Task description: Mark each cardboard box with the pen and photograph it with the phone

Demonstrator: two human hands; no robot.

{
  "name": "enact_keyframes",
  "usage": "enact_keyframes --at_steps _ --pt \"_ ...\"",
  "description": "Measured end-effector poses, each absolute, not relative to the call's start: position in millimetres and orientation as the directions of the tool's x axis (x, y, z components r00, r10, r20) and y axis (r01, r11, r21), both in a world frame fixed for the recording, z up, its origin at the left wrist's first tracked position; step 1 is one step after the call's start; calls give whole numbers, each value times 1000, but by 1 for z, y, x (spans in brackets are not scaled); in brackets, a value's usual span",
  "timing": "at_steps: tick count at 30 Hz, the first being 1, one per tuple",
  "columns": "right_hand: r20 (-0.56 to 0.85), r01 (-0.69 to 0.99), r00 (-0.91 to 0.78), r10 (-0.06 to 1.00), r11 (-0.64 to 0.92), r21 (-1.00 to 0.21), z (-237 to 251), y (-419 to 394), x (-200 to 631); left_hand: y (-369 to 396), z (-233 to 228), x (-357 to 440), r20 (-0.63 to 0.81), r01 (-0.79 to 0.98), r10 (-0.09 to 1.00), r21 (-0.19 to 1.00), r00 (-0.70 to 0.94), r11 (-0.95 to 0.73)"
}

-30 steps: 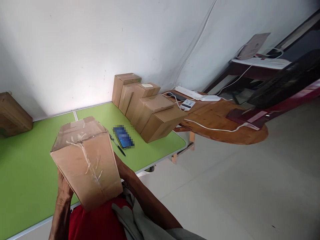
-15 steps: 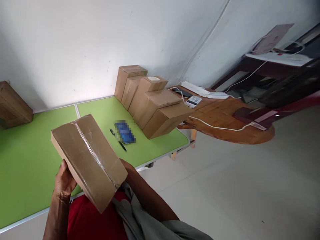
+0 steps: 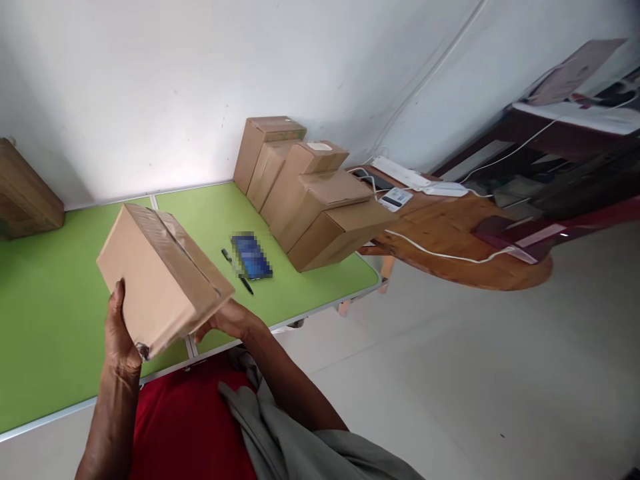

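A taped cardboard box (image 3: 165,280) is held tilted above the green table (image 3: 45,333), its seam side facing up and to the right. My left hand (image 3: 120,333) grips its left side, with the thumb pressed on the face near a dark mark at the lower corner. My right hand (image 3: 227,320) is under the box's right end, closed on it from below; part of its fingers is hidden by the box. A black pen (image 3: 245,283) and a phone-like device with a blurred blue screen (image 3: 254,257) lie on the table just beyond.
Several cardboard boxes (image 3: 300,200) stand in a row toward the table's right end. Another carton (image 3: 27,193) is at the far left. A wooden table (image 3: 450,233) with white cables and a power strip (image 3: 400,173) adjoins on the right.
The box has been turned so that its broad side faces me and its taped seam points up and right. My right hand has come into view beneath it.
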State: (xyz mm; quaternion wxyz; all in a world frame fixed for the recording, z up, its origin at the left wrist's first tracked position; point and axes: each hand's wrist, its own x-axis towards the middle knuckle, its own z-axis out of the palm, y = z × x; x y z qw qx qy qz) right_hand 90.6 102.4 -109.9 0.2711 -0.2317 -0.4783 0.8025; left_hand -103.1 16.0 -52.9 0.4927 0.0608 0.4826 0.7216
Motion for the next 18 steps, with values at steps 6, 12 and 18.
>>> enact_keyframes --at_steps 6,12,18 --pt "-128 -224 -744 655 -426 -877 -94 115 102 18 -37 -106 -448 -694 742 720 -499 -32" --pt "-54 -302 -606 793 -293 -907 -90 115 112 20 -38 -98 -336 -620 751 774 -569 -124" --pt "-13 -189 -484 875 -120 -975 -83 118 113 21 -44 -88 -243 -472 732 873 -636 -121"
